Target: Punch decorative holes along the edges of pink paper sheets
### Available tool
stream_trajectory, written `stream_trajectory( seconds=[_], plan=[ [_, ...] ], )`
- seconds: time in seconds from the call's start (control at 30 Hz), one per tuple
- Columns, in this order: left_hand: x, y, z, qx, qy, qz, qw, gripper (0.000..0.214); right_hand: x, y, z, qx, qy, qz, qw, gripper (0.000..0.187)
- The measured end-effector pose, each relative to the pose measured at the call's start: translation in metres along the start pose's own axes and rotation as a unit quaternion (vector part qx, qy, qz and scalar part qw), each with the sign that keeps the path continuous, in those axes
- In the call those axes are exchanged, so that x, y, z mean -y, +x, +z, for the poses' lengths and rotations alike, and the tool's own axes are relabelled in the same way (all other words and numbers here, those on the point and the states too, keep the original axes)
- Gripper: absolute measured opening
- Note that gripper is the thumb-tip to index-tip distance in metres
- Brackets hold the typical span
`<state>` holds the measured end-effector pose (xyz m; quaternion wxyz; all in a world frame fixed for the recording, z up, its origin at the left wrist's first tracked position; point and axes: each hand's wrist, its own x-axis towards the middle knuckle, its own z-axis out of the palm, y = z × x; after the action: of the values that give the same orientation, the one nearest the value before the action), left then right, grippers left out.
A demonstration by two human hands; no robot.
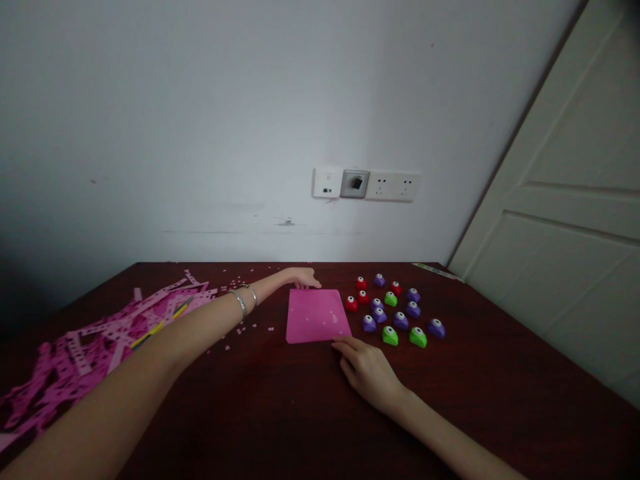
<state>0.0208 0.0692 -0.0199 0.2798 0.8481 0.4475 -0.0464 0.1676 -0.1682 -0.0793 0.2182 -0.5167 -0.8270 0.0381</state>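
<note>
A square of pink paper (313, 310), perhaps a small stack, lies flat on the table in front of me, with a few tiny pink cut-outs on top. My left hand (304, 277) reaches to its far edge, thumb stretched to the right and fingertips pointing down at the edge. At the near right corner, my right hand (370, 372) touches the paper with its outstretched fingertips, the thumb apart below. Just right of the paper stand several small craft punches with eye-like tops, among them a red one (351, 305), a purple one (369, 324) and a green one (390, 336).
Punched pink paper strips (70, 353) form a heap on the left of the dark wooden table (280, 420). A yellow pen-like tool (150, 335) lies on the heap. Tiny pink scraps (254, 325) are scattered nearby. Wall sockets (393, 187) and a white door (565, 220) stand behind.
</note>
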Motion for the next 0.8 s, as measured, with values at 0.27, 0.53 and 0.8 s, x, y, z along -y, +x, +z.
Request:
stream_trajectory(
  seconds=[0.27, 0.53, 0.8],
  plan=[
    [0.011, 0.006, -0.001, 0.058, -0.061, -0.003, 0.996, 0.033, 0.001, 0.0, -0.001, -0.003, 0.005, 0.004, 1.0, 0.036],
    [0.011, 0.004, -0.003, 0.092, -0.095, 0.029, 0.991, 0.019, 0.001, -0.001, 0.0, -0.002, 0.01, 0.006, 1.0, 0.035],
    [0.01, -0.01, 0.001, 0.057, -0.078, 0.054, 0.994, 0.02, 0.0, 0.001, 0.0, -0.01, 0.02, 0.01, 1.0, 0.035]
  ],
)
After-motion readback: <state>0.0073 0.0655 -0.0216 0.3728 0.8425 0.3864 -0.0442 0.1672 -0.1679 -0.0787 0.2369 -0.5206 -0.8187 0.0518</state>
